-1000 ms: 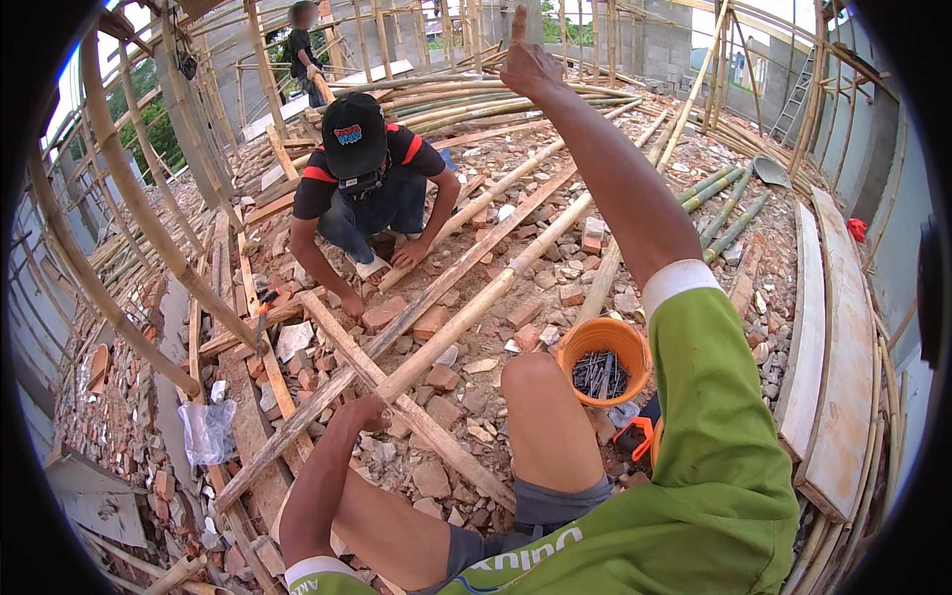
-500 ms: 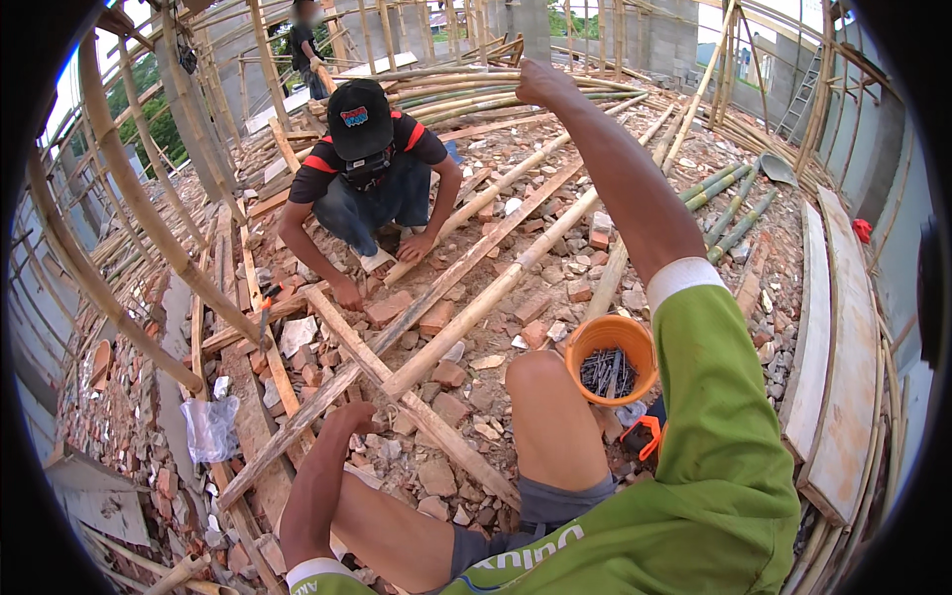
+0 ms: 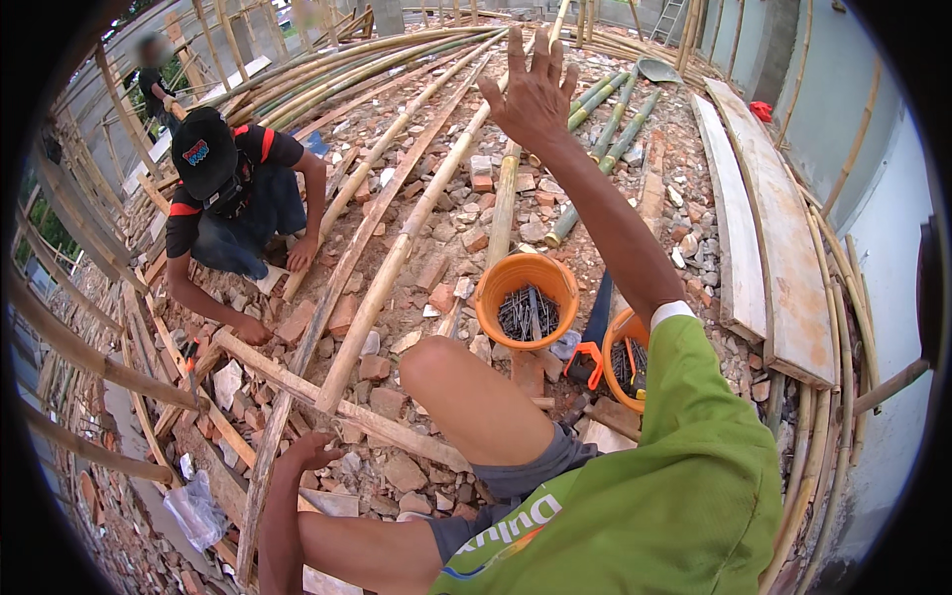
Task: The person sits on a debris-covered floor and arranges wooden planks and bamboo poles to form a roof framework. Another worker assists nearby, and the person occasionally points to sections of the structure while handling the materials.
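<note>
My right hand (image 3: 535, 97) is raised on an outstretched arm, fingers spread, with nothing in it. Behind it stretches rubble with long bamboo poles. Low on the left, my left hand (image 3: 311, 452) hangs over broken bricks with its fingers loosely apart, just below a short wooden batten (image 3: 342, 402). That batten lies crosswise at the near end of a pale bamboo pole (image 3: 407, 238) and over a long grey batten (image 3: 342, 268). Beyond my right knee stands an orange bucket (image 3: 484, 305) of nails (image 3: 526, 313). A handsaw (image 3: 588, 359) with an orange-edged handle lies beside it.
A co-worker (image 3: 233, 198) in a black cap squats at left, one hand by the batten's far end. A second orange bucket (image 3: 636, 322) sits near my right sleeve. Planks (image 3: 773, 228) lie along the right wall. Upright bamboo poles (image 3: 89, 357) stand left; another person is behind.
My view has swung to the right, bringing the second bucket and the saw's blade into sight. My raised right hand has gone from a fist to spread fingers. My left hand's fingers have loosened.
</note>
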The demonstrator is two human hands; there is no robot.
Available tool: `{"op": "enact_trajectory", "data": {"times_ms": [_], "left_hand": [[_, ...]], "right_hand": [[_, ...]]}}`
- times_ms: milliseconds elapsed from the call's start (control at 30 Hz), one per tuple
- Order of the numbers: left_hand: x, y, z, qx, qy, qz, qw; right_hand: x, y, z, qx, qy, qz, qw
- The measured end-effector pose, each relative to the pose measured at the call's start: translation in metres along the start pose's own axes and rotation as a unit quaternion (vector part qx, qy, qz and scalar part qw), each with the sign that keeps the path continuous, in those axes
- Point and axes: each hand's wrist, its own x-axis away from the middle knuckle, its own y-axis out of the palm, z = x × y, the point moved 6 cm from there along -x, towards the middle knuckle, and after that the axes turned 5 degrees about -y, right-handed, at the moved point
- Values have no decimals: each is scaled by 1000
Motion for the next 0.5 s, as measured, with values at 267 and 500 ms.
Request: {"op": "enact_trajectory", "data": {"times_ms": [267,500], "left_hand": [[-35,10,-17,56,-20,-19,998],[-26,25,-42,23,-52,1,998]], "right_hand": [[157,127,85,-18,277,-331,902],[271,244,43,-98,238,-558,789]]}}
